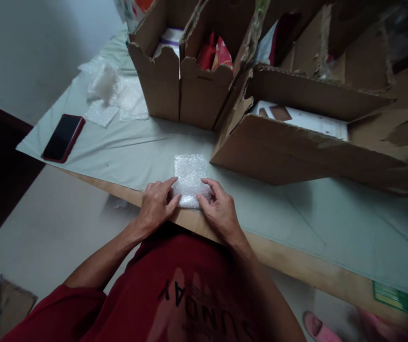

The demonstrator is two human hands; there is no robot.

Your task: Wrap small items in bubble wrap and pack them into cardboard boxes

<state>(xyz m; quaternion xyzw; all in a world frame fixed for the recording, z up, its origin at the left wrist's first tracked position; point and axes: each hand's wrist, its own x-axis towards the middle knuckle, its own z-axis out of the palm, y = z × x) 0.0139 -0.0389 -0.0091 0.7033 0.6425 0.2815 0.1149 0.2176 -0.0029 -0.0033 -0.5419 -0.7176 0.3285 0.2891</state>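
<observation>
Fingers of left hand [156,205] and right hand [218,209] pinch the near edge of a bubble wrap piece [189,178], flat on the table [125,152] edge. Near edge folded; rest lies unrolled.

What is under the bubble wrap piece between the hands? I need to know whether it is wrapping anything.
The bubble wrap piece lies on the pale cloth, both hands pressing its near edge. Any contents are covered.

Bare cloth [136,152] lies open left of the bubble wrap [189,178]; cardboard boxes [278,152] block behind and right.
</observation>
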